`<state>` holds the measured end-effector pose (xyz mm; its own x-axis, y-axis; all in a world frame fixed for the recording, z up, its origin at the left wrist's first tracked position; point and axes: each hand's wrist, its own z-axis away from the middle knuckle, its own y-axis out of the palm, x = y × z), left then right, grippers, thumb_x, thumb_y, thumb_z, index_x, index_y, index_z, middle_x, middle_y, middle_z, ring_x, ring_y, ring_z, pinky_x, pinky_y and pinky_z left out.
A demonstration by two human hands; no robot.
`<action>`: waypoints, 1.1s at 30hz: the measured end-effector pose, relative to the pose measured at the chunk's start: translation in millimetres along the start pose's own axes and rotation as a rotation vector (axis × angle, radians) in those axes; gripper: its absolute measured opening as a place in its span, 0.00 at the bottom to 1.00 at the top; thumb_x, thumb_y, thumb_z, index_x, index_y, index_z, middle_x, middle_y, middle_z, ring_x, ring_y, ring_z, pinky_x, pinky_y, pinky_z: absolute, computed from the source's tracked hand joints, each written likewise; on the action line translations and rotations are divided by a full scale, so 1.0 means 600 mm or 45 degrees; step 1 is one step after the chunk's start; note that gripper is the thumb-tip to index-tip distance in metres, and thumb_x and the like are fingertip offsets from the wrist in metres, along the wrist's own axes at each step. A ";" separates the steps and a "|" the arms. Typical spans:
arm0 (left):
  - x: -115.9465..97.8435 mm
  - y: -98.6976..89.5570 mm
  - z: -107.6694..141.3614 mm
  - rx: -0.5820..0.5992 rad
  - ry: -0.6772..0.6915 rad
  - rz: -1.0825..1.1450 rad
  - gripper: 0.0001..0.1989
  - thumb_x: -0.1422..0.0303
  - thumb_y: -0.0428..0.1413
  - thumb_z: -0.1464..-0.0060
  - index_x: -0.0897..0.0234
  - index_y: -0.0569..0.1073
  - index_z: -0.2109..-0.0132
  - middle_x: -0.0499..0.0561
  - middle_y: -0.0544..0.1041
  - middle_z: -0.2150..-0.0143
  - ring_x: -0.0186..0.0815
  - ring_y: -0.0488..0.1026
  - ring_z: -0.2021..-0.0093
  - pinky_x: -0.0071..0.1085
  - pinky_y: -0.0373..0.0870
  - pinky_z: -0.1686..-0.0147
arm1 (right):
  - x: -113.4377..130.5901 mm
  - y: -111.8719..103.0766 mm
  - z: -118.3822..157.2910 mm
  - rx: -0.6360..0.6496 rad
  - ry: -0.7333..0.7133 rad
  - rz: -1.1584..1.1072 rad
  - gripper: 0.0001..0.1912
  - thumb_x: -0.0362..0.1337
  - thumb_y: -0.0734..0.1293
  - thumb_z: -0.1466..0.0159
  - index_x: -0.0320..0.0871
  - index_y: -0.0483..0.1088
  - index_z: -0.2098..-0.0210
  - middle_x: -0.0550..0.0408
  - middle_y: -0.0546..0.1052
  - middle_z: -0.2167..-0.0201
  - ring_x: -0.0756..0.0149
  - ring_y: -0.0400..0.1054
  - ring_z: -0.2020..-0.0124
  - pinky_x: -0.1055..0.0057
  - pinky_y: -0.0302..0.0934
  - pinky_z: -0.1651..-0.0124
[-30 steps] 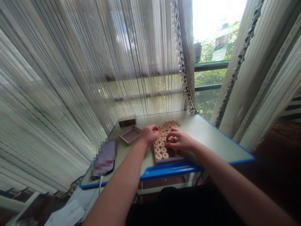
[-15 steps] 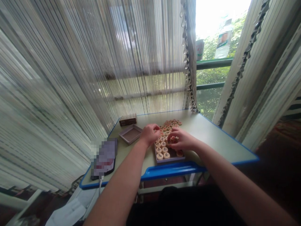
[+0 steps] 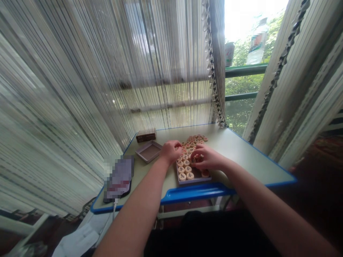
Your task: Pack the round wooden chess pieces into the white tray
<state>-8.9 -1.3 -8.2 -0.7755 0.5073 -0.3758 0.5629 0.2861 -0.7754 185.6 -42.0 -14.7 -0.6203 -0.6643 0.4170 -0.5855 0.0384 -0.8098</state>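
Observation:
A shallow box (image 3: 197,181) near the table's front edge holds several round wooden pieces with characters, such as one piece (image 3: 190,176) at its front. My left hand (image 3: 171,151) is at the box's back left, its fingers bent together beside the pieces; what they pinch is too small to make out. Over the right part of the box, my right hand (image 3: 205,157) has curled fingers around a round piece (image 3: 197,158). More loose pieces (image 3: 197,137) lie in a pile behind the box.
An open box lid (image 3: 149,151) lies on the table (image 3: 241,157) at the left, with a small carton (image 3: 146,135) behind it. A blurred tablet-like device (image 3: 120,178) with a cable is at the front left. Curtains (image 3: 166,64) hang behind.
The view has shifted very slightly. The fingers of my right hand have moved a little to the left over the box; my left hand looks nearly still.

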 end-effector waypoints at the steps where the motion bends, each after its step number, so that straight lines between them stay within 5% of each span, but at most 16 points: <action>1: -0.001 -0.001 0.000 -0.010 -0.001 0.000 0.08 0.70 0.51 0.54 0.63 0.75 0.70 0.50 0.77 0.68 0.35 0.71 0.64 0.30 0.67 0.59 | 0.000 0.000 0.000 -0.002 -0.001 -0.001 0.09 0.38 0.71 0.51 0.45 0.75 0.69 0.55 0.67 0.71 0.63 0.62 0.64 0.68 0.59 0.62; 33: 0.000 -0.003 -0.001 -0.078 0.102 -0.110 0.08 0.70 0.50 0.53 0.63 0.74 0.71 0.50 0.76 0.71 0.36 0.70 0.66 0.31 0.67 0.63 | 0.007 -0.012 0.000 0.085 0.121 -0.006 0.10 0.42 0.71 0.50 0.44 0.75 0.70 0.55 0.66 0.69 0.65 0.61 0.65 0.69 0.57 0.62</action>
<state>-9.5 -1.4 -6.5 -0.7977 0.5415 -0.2655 0.5137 0.3795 -0.7695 187.3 -44.8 -7.2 -0.6664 -0.5904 0.4553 -0.5543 -0.0160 -0.8322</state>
